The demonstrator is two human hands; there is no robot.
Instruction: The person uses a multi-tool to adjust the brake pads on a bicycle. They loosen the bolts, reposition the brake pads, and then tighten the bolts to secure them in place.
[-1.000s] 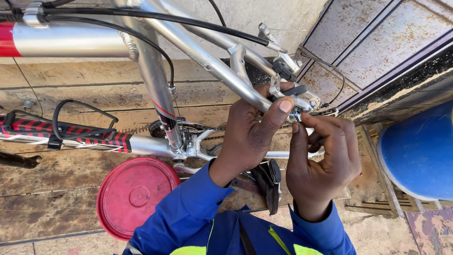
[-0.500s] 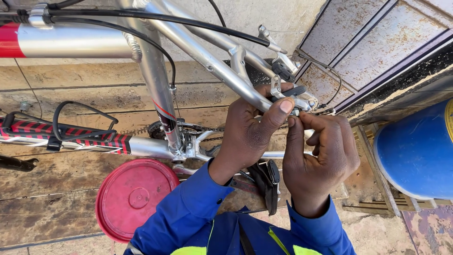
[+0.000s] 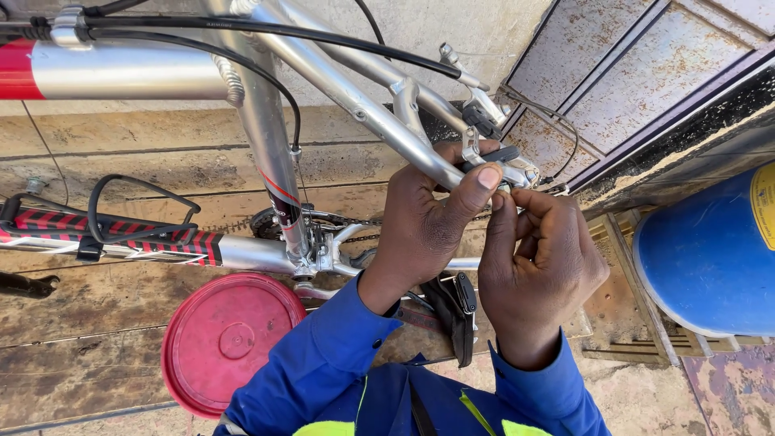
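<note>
**Brake caliper on the silver frame: both hands on it, hardly any change**

Brake caliper (image 3: 500, 161) sits right of centre in the upper half of the frame, mounted where the silver seat stays (image 3: 379, 109) meet, with a black cable (image 3: 266, 32) running to it from the upper left.

- Left hand (image 3: 428, 222): wrapped over the stay just below the caliper, thumb pressed flat on the metal at the brake arm. Closed, gripping the frame.
- Right hand (image 3: 541, 270): fingers curled tight, tips pinched together right at the caliper's lower edge. Looks like it holds a small part or the cable end there, but the fingers hide it, so I can't tell what.
- Change over the last second: very little. Both hands hold the same spot; the thumb sits a touch further over the brake arm and the view has drifted slightly. Reads as fine, steady fiddling at one point, not a reposition.

Around it: red round lid (image 3: 230, 343) on the ground at lower left, blue barrel (image 3: 710, 258) at the right edge, black pedal (image 3: 456, 315) just under the wrists, rusty metal door (image 3: 646, 73) at upper right.
</note>
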